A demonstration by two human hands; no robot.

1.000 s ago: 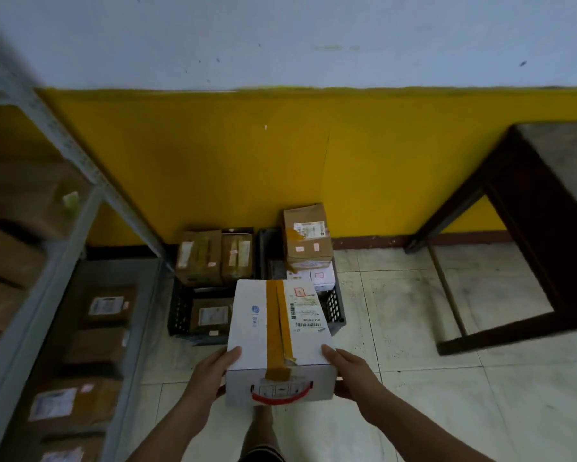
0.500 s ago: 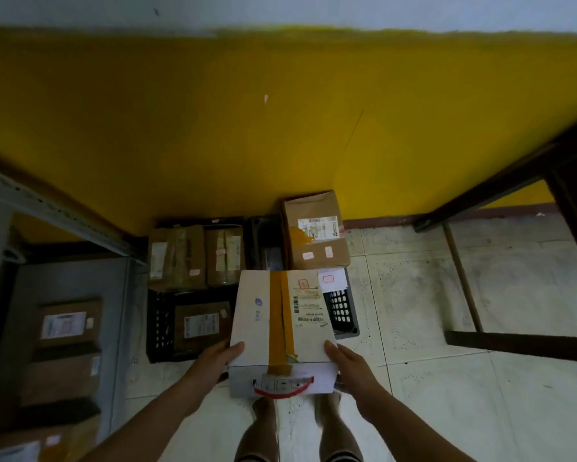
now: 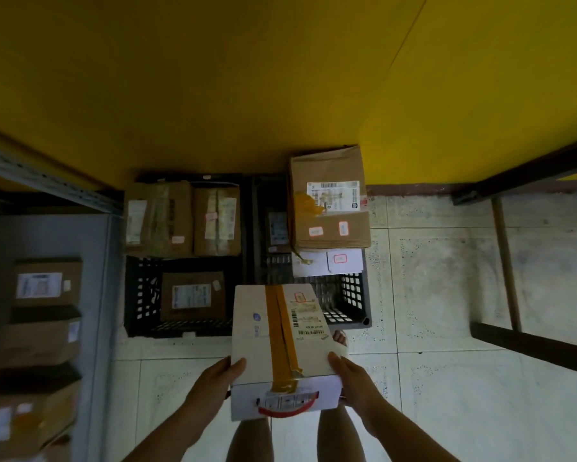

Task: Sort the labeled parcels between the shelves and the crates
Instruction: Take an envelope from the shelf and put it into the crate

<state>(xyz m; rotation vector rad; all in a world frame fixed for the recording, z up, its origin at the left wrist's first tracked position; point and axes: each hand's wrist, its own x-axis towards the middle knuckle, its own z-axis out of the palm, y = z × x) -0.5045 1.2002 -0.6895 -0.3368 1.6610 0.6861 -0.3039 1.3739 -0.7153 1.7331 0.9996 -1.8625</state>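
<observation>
Head view, looking down: both hands grip the near end of a white parcel (image 3: 280, 335) sealed lengthwise with orange-brown tape. The left hand (image 3: 213, 381) clasps its left side and the right hand (image 3: 353, 378) its right, each thumb on the top face and the fingers clamped round the edge. The parcel is held level above the tiled floor (image 3: 447, 378), with the person's legs (image 3: 250, 438) below it. Just beyond the parcel stand two black crates. The left crate (image 3: 140, 295) holds three brown labeled boxes (image 3: 193, 295). The parcel's far end overlaps the right crate (image 3: 347, 295), where a tall brown box (image 3: 327, 201) sits on a flat white packet (image 3: 327, 261). Left of the parcel, grey shelves (image 3: 47, 235) carry more brown boxes (image 3: 43, 285); well to its right is a dark desk frame (image 3: 527, 171). Beyond everything rises a yellow wall (image 3: 280, 78).
</observation>
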